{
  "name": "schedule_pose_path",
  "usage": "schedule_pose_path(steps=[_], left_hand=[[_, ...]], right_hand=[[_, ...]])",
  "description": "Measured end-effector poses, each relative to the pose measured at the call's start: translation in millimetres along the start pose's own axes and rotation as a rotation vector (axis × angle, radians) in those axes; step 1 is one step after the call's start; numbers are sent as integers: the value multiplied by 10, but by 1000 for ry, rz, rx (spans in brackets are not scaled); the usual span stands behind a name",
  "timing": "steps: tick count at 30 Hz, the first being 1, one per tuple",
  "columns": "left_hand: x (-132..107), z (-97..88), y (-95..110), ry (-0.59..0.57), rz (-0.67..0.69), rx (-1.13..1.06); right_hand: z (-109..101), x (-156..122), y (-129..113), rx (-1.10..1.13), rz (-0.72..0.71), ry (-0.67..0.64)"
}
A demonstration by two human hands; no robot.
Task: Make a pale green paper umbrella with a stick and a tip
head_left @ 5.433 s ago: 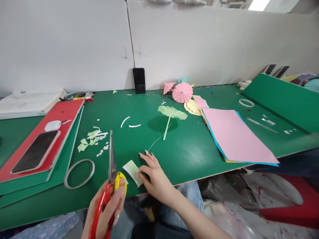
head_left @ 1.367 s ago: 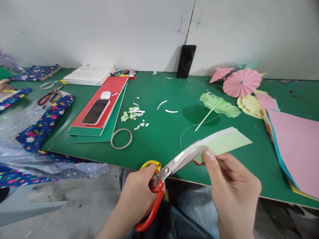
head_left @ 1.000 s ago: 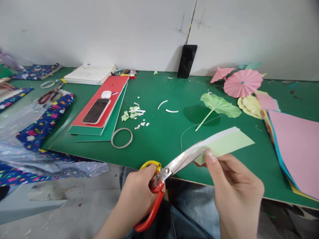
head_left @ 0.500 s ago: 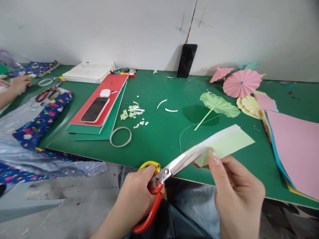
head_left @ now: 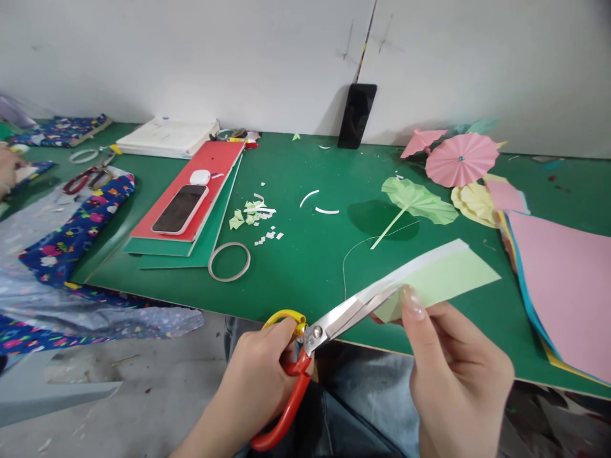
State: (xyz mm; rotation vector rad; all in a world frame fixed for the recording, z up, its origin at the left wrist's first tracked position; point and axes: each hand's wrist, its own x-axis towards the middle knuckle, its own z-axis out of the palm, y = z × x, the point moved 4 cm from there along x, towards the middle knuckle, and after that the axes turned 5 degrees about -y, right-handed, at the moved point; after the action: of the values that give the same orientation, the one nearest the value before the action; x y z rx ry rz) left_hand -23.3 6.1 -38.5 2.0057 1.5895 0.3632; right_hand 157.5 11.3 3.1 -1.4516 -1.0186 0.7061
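Note:
My left hand (head_left: pixel 260 375) is wrapped round the handles of a pair of scissors (head_left: pixel 291 401), one handle red and the other yellow. Their blades point up to the right and lie along the pale edge of a light green paper piece (head_left: pixel 443 273). That piece is pinched between the thumb and fingers of my right hand (head_left: pixel 458 375), just above the table's front edge. Beyond it lies a pleated green paper leaf (head_left: pixel 420 202) with a thin stem. A fine thread (head_left: pixel 344 267) curves beside the stem.
On the green table (head_left: pixel 286 280) are a tape roll (head_left: pixel 230 261), paper scraps (head_left: pixel 252 215), and red and green boards bearing a phone (head_left: pixel 180 210). Another phone (head_left: pixel 357 116) leans on the wall. Coloured paper sheets (head_left: pixel 563 286) and a pink pleated disc (head_left: pixel 461 160) occupy the right. A person's hand (head_left: pixel 7 168) shows at far left.
The green paper has turned slightly and extends further right, with my right hand shifted a little right. The scissors stay nearly in place against it. The other person's hand has moved left.

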Motion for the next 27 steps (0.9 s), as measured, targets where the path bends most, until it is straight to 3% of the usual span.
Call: schedule_pose_path(steps=[27], left_hand=[[-23, -42, 15, 80, 115, -3]], right_hand=[[-21, -20, -5, -58, -9, 21]])
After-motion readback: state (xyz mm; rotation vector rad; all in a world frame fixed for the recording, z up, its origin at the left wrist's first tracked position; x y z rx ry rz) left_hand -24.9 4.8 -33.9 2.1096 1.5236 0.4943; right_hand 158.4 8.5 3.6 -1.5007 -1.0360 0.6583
